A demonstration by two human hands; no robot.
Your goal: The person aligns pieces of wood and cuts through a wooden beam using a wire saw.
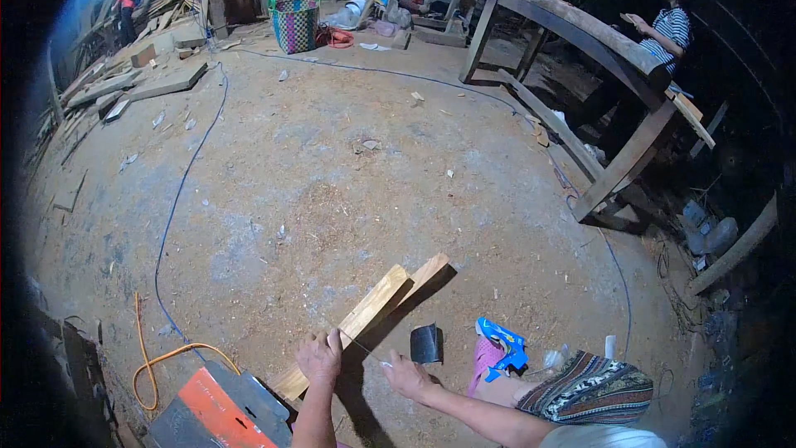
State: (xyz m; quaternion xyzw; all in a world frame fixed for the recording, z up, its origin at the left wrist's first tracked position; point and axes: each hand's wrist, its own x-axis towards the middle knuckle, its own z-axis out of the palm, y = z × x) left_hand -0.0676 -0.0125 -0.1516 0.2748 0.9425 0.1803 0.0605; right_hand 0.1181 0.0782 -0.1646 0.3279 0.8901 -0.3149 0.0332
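Marking step: our left hand (320, 357) pins the long pale wooden plank (365, 321) while our right hand (404, 374) pinches a thin pencil-like marker (361, 347); we judge a steady stroke comes next

Open-air woodworking yard: sawdust-strewn dirt floor (332, 199), stacked planks (157, 83), timber frame (580, 33).

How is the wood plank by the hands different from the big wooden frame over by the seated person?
The plank lies flat on the dirt; the frame stands up on legs. The plank is pale yellow and short; the frame is dark grey-brown and looks much longer. The left hand rests on the plank, with the right hand beside it holding a thin tool; the frame has nobody's hand on it. Both are wood.
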